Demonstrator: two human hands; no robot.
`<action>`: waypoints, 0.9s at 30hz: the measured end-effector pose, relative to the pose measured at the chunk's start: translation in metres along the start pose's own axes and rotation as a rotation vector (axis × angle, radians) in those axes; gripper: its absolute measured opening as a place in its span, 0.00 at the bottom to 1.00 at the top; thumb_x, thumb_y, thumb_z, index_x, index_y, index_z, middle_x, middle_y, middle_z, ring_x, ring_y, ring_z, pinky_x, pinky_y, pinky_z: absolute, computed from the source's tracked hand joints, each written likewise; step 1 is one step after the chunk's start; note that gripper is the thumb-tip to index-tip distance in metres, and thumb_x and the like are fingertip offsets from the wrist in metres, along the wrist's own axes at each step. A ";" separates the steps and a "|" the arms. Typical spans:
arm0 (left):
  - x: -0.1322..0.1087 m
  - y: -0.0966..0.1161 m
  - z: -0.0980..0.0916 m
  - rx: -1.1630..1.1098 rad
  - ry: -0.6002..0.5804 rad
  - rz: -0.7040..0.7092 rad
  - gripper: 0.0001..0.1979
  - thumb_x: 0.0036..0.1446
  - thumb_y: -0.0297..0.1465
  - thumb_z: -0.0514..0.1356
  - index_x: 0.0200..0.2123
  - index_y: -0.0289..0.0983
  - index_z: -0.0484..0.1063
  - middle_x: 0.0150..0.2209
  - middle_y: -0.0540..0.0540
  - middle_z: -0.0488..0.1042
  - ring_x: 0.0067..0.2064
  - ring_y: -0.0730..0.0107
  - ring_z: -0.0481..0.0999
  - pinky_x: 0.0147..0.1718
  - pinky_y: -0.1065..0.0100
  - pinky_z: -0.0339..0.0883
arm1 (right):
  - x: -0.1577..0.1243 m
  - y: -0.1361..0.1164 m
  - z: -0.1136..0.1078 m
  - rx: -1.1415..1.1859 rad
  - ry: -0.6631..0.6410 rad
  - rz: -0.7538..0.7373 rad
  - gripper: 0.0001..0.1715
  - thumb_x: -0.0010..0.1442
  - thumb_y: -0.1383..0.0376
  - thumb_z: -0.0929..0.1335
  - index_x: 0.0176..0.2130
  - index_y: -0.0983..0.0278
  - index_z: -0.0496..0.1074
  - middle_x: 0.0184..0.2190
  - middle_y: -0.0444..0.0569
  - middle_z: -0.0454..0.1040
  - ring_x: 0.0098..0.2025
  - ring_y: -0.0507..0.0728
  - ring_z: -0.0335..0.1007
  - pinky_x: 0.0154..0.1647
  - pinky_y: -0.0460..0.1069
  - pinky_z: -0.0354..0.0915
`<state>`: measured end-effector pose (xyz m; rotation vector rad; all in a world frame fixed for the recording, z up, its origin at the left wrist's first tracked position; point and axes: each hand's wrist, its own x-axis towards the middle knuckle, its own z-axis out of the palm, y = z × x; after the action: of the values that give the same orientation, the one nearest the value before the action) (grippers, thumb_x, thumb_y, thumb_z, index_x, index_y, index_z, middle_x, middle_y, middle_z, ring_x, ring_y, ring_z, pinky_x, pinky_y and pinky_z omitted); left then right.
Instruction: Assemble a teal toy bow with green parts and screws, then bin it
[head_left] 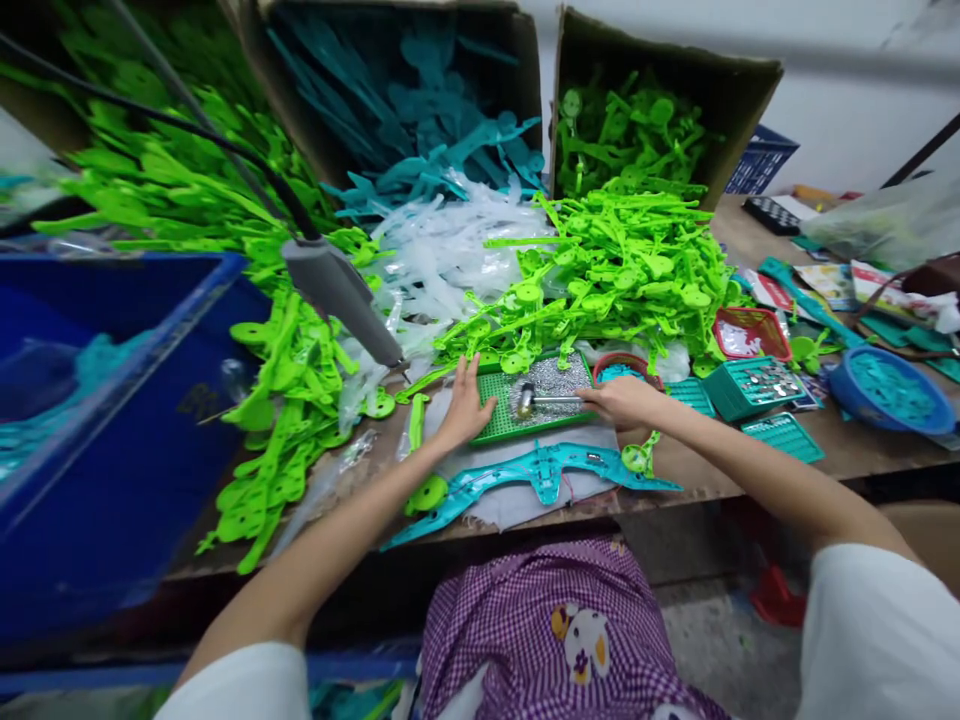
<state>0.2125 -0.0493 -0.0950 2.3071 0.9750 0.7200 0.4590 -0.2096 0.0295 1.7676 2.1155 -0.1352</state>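
Tool (526,400): likely stiff, head-heavy
Hold handle (562,400), as right hand (624,402) does over tray (501,388); left hand (466,408) spread at tray's left end

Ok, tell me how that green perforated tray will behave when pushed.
The green perforated tray would probably stay stiff, looking like moulded plastic. Loose silvery pieces heaped toward its right end likely make that side heavier, and may spill if tipped.

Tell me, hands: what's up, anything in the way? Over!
Right hand gripping metal-headed tool at green tray of metal bits. Left hand open at tray's left end. Grey hanging tool near left hand, clear of tray.
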 end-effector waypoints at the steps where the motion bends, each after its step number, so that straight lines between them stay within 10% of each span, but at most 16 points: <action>1: 0.000 0.000 0.000 -0.019 0.014 0.007 0.39 0.56 0.29 0.55 0.68 0.33 0.42 0.71 0.32 0.43 0.73 0.52 0.37 0.68 0.45 0.41 | 0.010 -0.009 0.000 0.033 0.020 -0.026 0.24 0.71 0.57 0.55 0.59 0.61 0.66 0.42 0.58 0.80 0.39 0.62 0.77 0.29 0.48 0.54; 6: -0.006 0.004 -0.001 -0.085 0.121 -0.022 0.35 0.57 0.25 0.50 0.68 0.33 0.46 0.69 0.35 0.54 0.70 0.58 0.53 0.68 0.52 0.46 | 0.030 -0.030 -0.001 0.142 0.070 -0.057 0.23 0.71 0.57 0.55 0.59 0.60 0.66 0.45 0.55 0.80 0.40 0.60 0.76 0.31 0.48 0.57; 15: -0.008 0.004 0.002 -0.090 0.150 -0.090 0.27 0.58 0.29 0.47 0.62 0.31 0.61 0.60 0.35 0.68 0.66 0.56 0.62 0.66 0.52 0.52 | -0.033 0.036 -0.012 -0.078 -0.070 0.162 0.23 0.70 0.57 0.55 0.56 0.59 0.69 0.41 0.56 0.80 0.38 0.63 0.78 0.29 0.48 0.56; 27: -0.004 -0.001 0.004 -0.032 0.177 -0.188 0.30 0.57 0.28 0.48 0.64 0.32 0.61 0.64 0.37 0.64 0.67 0.54 0.60 0.67 0.53 0.51 | 0.052 -0.019 0.004 0.128 0.102 -0.036 0.24 0.71 0.57 0.54 0.57 0.63 0.67 0.44 0.58 0.80 0.42 0.61 0.77 0.37 0.49 0.61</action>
<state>0.2125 -0.0529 -0.0997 2.1161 1.2320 0.8641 0.4339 -0.1662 0.0049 1.8447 2.2576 -0.1977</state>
